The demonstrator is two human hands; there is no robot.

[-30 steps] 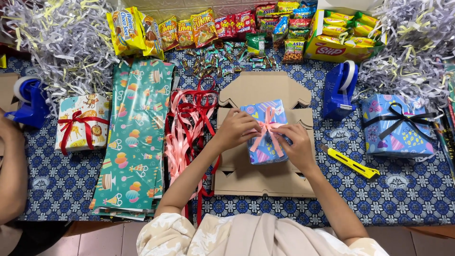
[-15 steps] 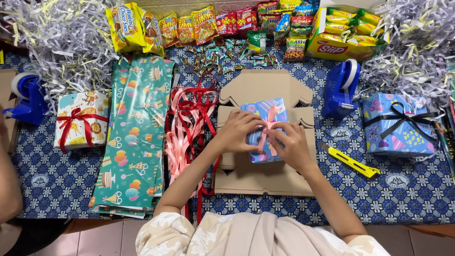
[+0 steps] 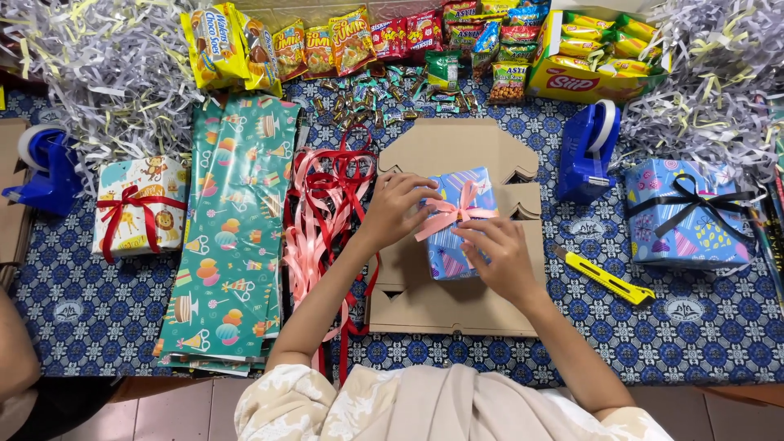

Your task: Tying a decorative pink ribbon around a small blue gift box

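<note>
Cardboard sheet [image 3: 425, 302] margins surround the blue gift box [image 3: 459, 245], apparently gripped by left hand [image 3: 398, 208] and right hand [image 3: 500, 257].

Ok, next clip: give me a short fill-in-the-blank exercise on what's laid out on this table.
1. Both hands, left hand and right hand, touch a small blue gift-wrapped box tied with a ____ ribbon.
2. That box rests on a flat brown ____ sheet.
3. The yellow utility knife lies to the ____ of that sheet.
4. The blue wrapped box at far right carries a ____ ribbon.

Missing words: pink; cardboard; right; black
</note>
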